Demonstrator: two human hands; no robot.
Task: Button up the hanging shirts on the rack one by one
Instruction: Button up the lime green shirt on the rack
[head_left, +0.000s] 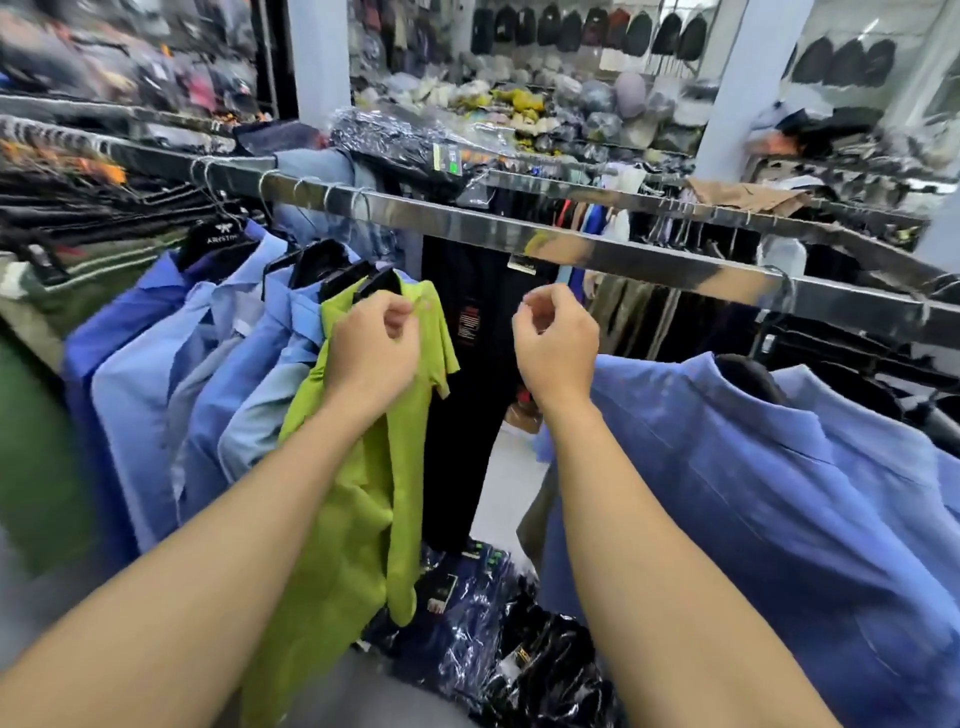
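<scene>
My left hand (371, 345) pinches the collar of the green shirt (363, 467) hanging on the rack (571, 244); my right hand (556, 343) hovers beside it, fingers curled on nothing. The blue shirt (779, 493) to my right seems still to do.

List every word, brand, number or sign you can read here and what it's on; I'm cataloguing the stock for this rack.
"ARYSTO", cut off by a collar: white print under a small logo on the black hanger at the left end of the rack.
Red print on the black garment behind the rail: too blurred to read.
Green tags on the wrapped packs above the rail: too small to read.
</scene>
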